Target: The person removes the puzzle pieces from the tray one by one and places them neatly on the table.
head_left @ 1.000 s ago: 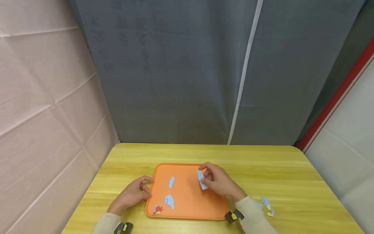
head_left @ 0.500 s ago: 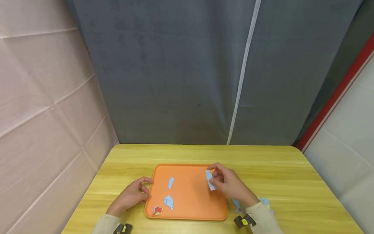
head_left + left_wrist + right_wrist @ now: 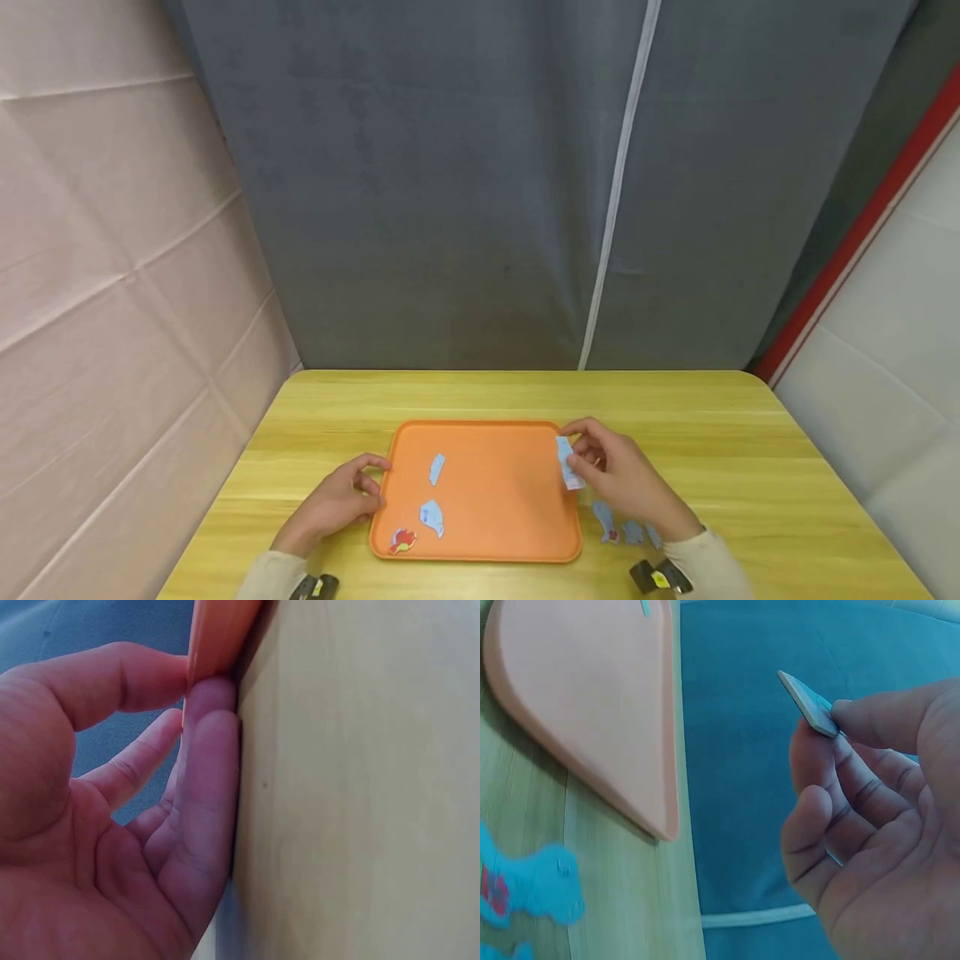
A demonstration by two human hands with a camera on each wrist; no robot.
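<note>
My right hand (image 3: 626, 475) pinches a flat light-blue puzzle piece (image 3: 566, 463) between thumb and fingers, above the orange tray's right edge. In the right wrist view the piece (image 3: 808, 703) is tilted and shows its thin pale edge. At the tray's left side, my left hand (image 3: 333, 504) holds the rim with thumb and fingers. The left wrist view shows the thumb against the tray rim (image 3: 217, 645). On the orange tray (image 3: 502, 500) lie two light-blue pieces, a narrow one (image 3: 437, 469) and a broader one (image 3: 432, 517), and a red-patterned piece (image 3: 402, 541) in the near left corner.
Several more blue pieces lie on the wooden table right of the tray, one (image 3: 603, 521) with a red spot, another (image 3: 633, 532) beside it. A grey curtain (image 3: 420, 208) hangs behind the table (image 3: 360, 400). White walls stand on both sides.
My right hand has moved to the right with the puzzle piece, from over the tray to its right edge, uncovering pieces on the table. My left hand stays at the tray's rim.
</note>
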